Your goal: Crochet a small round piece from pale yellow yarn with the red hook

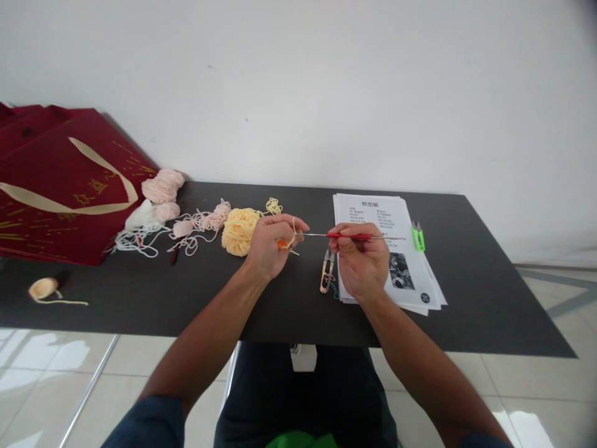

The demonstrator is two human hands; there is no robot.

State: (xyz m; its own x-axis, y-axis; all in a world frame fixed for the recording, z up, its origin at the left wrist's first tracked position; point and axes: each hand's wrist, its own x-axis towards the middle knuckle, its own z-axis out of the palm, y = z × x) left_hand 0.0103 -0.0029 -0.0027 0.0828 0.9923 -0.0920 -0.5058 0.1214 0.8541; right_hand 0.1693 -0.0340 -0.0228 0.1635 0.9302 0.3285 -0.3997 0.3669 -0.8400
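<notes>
My right hand pinches the red handle of a crochet hook, held level, its metal shaft reaching left. At the hook's left tip, my left hand is closed, with pale yellow yarn looped around its fingers. Something small and orange shows between those fingers; its kind is hard to make out. Just behind the left wrist sits a ball of yellow yarn. Below the hook, near my right hand, lies a pair of thread snips.
Printed sheets lie under my right hand, with green snips at their right edge. Pink and white yarn is heaped by a dark red bag on the left. A small cream crocheted piece rests on the black table.
</notes>
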